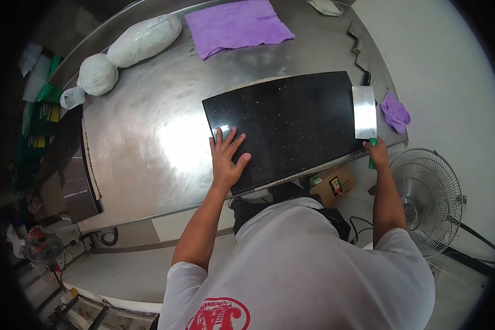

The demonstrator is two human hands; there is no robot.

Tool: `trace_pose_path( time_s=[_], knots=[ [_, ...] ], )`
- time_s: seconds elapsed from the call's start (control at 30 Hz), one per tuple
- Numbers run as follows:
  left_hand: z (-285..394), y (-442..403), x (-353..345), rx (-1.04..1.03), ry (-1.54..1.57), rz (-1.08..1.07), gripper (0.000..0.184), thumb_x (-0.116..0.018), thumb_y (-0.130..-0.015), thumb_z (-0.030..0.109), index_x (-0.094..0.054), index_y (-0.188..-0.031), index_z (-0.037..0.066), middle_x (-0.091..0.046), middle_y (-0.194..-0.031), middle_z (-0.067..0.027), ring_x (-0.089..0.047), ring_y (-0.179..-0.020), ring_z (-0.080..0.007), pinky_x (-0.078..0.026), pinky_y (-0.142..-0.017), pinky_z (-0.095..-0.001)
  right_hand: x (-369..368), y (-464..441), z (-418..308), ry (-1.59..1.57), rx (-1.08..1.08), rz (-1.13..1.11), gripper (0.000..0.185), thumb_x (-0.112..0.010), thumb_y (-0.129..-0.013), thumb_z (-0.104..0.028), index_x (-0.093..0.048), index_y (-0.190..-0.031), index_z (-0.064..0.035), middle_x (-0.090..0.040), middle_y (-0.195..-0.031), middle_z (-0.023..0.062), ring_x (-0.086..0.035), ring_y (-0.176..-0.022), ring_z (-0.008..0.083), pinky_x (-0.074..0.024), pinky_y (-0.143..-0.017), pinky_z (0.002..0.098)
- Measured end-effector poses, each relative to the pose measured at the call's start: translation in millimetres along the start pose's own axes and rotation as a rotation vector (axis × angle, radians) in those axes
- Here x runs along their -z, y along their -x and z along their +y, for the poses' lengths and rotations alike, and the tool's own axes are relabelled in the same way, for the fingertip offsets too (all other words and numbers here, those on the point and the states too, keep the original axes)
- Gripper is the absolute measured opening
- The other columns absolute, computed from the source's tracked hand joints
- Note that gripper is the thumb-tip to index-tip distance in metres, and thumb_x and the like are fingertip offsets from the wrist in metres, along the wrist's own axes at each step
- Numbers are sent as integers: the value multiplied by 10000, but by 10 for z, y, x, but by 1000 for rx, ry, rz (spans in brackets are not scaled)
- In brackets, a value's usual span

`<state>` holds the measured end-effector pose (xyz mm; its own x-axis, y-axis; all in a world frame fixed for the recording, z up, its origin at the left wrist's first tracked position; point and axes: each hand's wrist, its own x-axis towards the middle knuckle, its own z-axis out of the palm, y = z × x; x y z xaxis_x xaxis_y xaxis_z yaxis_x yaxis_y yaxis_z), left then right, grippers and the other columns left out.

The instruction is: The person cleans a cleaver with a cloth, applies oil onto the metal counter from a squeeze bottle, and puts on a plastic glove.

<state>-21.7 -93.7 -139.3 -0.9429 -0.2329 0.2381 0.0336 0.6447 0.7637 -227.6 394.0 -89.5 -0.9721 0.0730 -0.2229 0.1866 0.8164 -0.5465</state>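
Observation:
My left hand lies on the left end of a black speckled slab, fingers spread. The slab rests on the metal table near its front edge. At the slab's right end, my right hand is closed around the green handle of a cleaver. Its broad, shiny rectangular blade points away from me and overlaps the slab's right edge. Just right of the blade lies a crumpled purple cloth.
A purple towel and a knotted white plastic bundle lie toward the back of the metal table. Dark-handled tools sit along the right edge. A fan stands at right, near a cardboard box below the table.

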Motion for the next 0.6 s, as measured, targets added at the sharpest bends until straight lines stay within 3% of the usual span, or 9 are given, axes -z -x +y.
trace_pose_path(
  time_s=[0.07, 0.2, 0.27, 0.37, 0.43, 0.5, 0.53, 0.57, 0.6],
  knots=[
    [7, -64, -6, 2, -14, -11, 607, -563, -899, 591, -632, -1327, 165, -470, -1505, -94, -212, -1486, -402, -42, -1174, -619, -7, 46, 30, -57, 12, 39, 333, -755, -763, -154, -669, -1031, 23, -691, -889, 125, -644, -812, 234, -487, -765, 354],
    [27, -183, -47, -38, -109, -54, 619, -566, -897, 590, -622, -1337, 160, -464, -1508, -96, -216, -1481, -413, -53, -1170, -627, 66, 3, 75, 37, -11, 26, 335, -746, -734, -149, -663, -1003, 31, -681, -914, 180, -656, -835, 297, -493, -775, 384],
    [35, -151, -65, -68, -114, -50, 584, -594, -902, 538, -618, -1337, 148, -463, -1504, -102, -232, -1470, -424, -76, -1168, -632, 0, 56, 89, 291, 131, 175, 345, -730, -694, -150, -658, -978, 32, -653, -948, 238, -643, -887, 383, -498, -806, 438],
    [137, -161, -98, -64, -270, -57, 533, -640, -900, 457, -616, -1325, 137, -476, -1482, -117, -253, -1453, -432, -117, -1155, -652, -198, 161, -5, 334, 197, 152, 491, -750, -645, -168, -626, -1074, 35, -638, -991, 259, -617, -960, 443, -482, -847, 475],
    [174, -143, -106, -143, -330, -77, 380, -645, -920, 334, -669, -1244, 136, -529, -1422, -112, -334, -1411, -422, -153, -1153, -645, -311, 230, -175, 238, 334, 218, 512, -761, -635, -188, -629, -1084, 18, -635, -1023, 254, -611, -998, 432, -486, -879, 466],
    [264, -107, -106, -279, -249, -111, 173, -680, -884, 143, -745, -1039, 103, -612, -1303, -89, -417, -1361, -393, -273, -1138, -576, -458, 65, -205, 149, 393, 183, 483, -766, -661, -190, -633, -1085, -1, -634, -1069, 218, -607, -1020, 422, -499, -883, 455],
    [293, -99, -145, -280, -107, -148, 127, -698, -861, 108, -745, -977, 85, -680, -1147, -94, -569, -1201, -349, -421, -1047, -481, -459, 26, -329, 177, 388, 165, 479, -771, -681, -199, -632, -1104, -22, -630, -1062, 206, -607, -1018, 414, -498, -883, 461],
    [454, -50, -153, -313, -97, -174, 127, -698, -861, 108, -745, -977, 85, -680, -1147, -94, -569, -1201, -349, -421, -1047, -481, -476, 75, -463, 199, 382, 131, 477, -777, -700, -209, -630, -1122, -43, -626, -1055, 194, -606, -1017, 407, -497, -882, 466],
    [725, -10, -48, -153, 168, -318, 101, -702, -854, 99, -741, -946, 77, -694, -1062, -94, -615, -1079, -321, -469, -960, -438, -482, 163, -555, 187, 358, 147, 477, -777, -700, -209, -630, -1122, -43, -626, -1055, 194, -606, -1017, 407, -497, -882, 466]
  ],
)
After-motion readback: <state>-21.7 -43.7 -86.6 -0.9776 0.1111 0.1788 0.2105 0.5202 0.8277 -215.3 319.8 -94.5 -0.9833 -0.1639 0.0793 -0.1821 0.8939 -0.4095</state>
